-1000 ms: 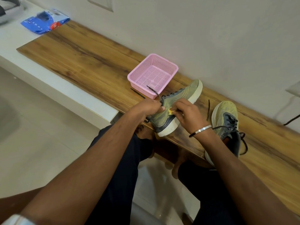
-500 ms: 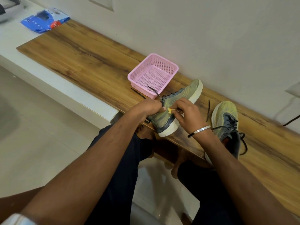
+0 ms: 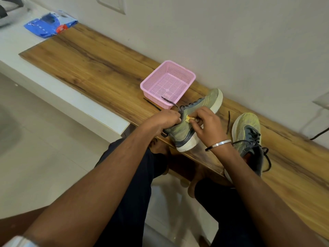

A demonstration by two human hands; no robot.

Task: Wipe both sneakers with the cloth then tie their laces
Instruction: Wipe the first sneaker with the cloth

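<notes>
Two hands work on one olive-green knit sneaker with a white sole [image 3: 197, 113], which lies tipped on its side at the near edge of the long wooden bench [image 3: 99, 68], toe pointing far-right. The left hand [image 3: 165, 120] curls around the collar and steadies it; the right hand [image 3: 204, 123] pinches a small yellow cloth [image 3: 188, 119] against the upper.

To wipe well, I would keep the collar grip firm, open more cloth, and rub along the knit and the sole rim.

Its dark laces [image 3: 170, 102] trail loose toward the pink perforated plastic basket [image 3: 167, 82]. A second yellow-green sneaker [image 3: 247, 129], also untied, sits upright just right of it.
</notes>
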